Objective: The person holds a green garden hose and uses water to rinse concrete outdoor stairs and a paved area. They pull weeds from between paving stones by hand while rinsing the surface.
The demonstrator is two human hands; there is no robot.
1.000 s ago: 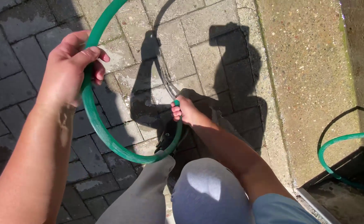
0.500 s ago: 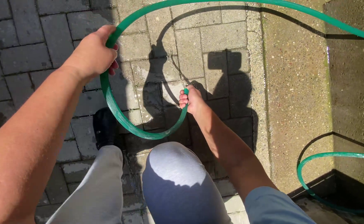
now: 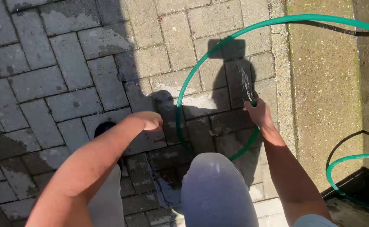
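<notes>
**Hose end gripped in the right hand, left hand off the hose**

While the right hand (image 3: 258, 112) is closed around the end of the green garden hose (image 3: 201, 63), a thin stream of water (image 3: 246, 84) shoots up and away from the fist, over the sunlit paving. From that grip the hose runs down behind the wrist, passes just beyond the person's grey-clad knee (image 3: 212, 185), then climbs in a wide loop on the left and arcs across the top of the view toward the right edge. Another stretch of green hose (image 3: 340, 162) curves at the lower right, over the dark sunken corner beside the concrete step (image 3: 323, 105).

As for the left hand (image 3: 148, 121), it is foreshortened at the end of the outstretched forearm, and I cannot tell how far its fingers are curled. It holds nothing and touches nothing; the loop of the hose lies near it, to its right, but apart from it.

Below the arms stand both legs in light grey trousers. A dark shoe (image 3: 104, 128) shows just under the left forearm, on the brick paving (image 3: 58, 84). Wet patches darken the bricks around the feet, and the person's shadow falls across the paving between the hands.
</notes>
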